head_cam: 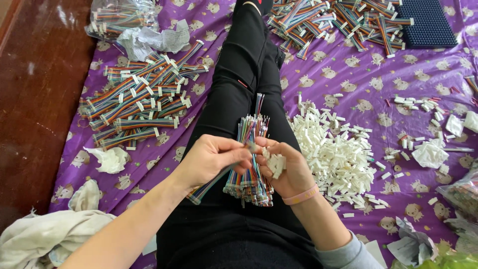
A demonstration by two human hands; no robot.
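Clad in black trousers (244,74), close-fitting, with a short red mark beside a seam at the thigh and a black sock bearing a thin pale stripe at the far foot. Left forearm bare to the elbow; right forearm bare except for a grey sleeve (348,254) pushed up near the elbow. Fitted at the right wrist with a narrow pink band (301,196), smooth and plain in shape, with faint lettering too small to make out.
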